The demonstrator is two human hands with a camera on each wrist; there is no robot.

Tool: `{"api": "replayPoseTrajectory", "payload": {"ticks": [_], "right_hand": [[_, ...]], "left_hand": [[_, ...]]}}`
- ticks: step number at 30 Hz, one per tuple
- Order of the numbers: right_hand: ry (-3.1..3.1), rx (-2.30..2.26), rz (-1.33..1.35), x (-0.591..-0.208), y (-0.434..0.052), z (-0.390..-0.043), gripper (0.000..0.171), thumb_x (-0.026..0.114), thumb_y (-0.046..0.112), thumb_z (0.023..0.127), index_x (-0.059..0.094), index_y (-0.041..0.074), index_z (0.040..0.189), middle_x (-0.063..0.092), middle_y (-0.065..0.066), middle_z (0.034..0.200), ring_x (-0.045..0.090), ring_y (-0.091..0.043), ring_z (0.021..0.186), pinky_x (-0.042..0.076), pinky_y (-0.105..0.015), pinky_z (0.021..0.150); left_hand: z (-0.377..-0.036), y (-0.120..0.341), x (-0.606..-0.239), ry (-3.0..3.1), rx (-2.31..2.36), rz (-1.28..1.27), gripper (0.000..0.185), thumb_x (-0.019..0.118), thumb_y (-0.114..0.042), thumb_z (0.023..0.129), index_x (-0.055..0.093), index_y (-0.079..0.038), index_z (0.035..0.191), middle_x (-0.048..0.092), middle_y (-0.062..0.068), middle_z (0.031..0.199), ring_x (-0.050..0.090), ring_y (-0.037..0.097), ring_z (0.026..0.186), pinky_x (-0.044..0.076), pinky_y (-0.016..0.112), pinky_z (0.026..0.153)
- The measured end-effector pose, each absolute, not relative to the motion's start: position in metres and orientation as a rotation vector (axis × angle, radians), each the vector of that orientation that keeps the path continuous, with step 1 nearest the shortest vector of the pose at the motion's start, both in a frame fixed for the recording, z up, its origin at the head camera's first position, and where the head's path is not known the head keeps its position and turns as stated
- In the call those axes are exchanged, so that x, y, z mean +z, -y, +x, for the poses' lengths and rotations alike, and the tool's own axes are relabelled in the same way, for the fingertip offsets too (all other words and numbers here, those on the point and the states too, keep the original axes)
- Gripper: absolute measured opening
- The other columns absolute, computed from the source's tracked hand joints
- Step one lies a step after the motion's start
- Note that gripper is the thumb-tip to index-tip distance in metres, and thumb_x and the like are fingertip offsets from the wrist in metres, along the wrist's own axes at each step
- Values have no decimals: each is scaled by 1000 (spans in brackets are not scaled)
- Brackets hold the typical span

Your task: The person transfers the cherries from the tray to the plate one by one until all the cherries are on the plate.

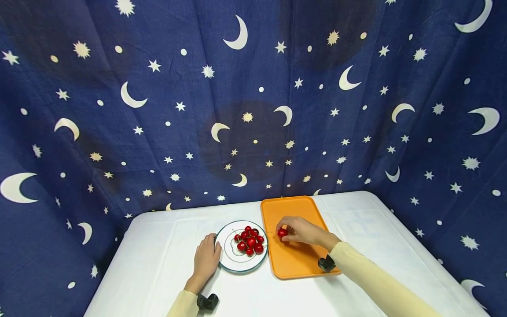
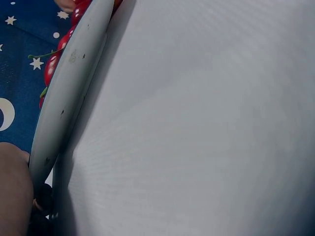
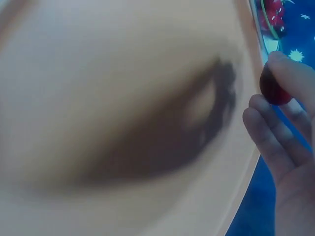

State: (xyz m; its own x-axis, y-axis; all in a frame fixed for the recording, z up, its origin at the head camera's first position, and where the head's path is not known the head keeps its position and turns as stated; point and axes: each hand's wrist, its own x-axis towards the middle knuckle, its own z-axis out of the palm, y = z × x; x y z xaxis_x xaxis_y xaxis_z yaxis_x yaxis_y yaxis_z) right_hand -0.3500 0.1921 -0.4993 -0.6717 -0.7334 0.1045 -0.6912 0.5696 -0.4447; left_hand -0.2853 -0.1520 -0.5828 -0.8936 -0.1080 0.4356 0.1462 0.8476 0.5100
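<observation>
Fingers [image 1: 286, 230] of the right hand [image 1: 303, 231] pinch one red cherry [image 1: 282, 233], curled round it just above the orange tray [image 1: 291, 264]; the right wrist view shows the same cherry [image 3: 273, 91] clamped between fingertip and thumb, tray blurred underneath. Left hand [image 1: 206, 259] rests flat on the white tabletop [image 1: 158, 264], fingers relaxed and straight against the rim of the glass plate [image 1: 237, 264], holding nothing. Plate sits between the two hands, just left of the tray. Pile of cherries [image 1: 249, 241] with green stems lies on the plate, just left of the pinching fingers. Left wrist view shows the plate rim [image 2: 64, 108] edge-on. Blue star-and-moon cloth [image 1: 253, 110] hangs behind.
</observation>
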Motion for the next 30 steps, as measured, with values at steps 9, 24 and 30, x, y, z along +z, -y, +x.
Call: {"api": "replayPoseTrajectory", "payload": {"ticks": [9,24,30], "right_hand": [[-2715,-748,-1218,-501,-167,-351,30,75,20,94,67,10,121,65,-3,111,61,-15,83,58,-25,78],[-2720,-836,-1203,-511,-145,-349,26,76,17,92,67,10,116,68,-4,101,63,-15,81,58,-25,78],[-2720,-832,-1236,-513,-137,-350,25,77,16,92,69,12,116,65,-6,107,63,-12,81,57,-21,77]], "left_hand": [[-287,152,-582,2632,-789,-3,30,55,-15,100,62,3,123,69,21,120,67,39,110,51,52,93],[-286,154,-583,2626,-785,-1,30,55,-15,100,62,4,122,69,21,119,67,39,111,51,53,93],[-285,154,-580,2599,-770,-19,29,57,-14,98,63,3,121,70,21,117,67,39,108,51,52,89]]}}
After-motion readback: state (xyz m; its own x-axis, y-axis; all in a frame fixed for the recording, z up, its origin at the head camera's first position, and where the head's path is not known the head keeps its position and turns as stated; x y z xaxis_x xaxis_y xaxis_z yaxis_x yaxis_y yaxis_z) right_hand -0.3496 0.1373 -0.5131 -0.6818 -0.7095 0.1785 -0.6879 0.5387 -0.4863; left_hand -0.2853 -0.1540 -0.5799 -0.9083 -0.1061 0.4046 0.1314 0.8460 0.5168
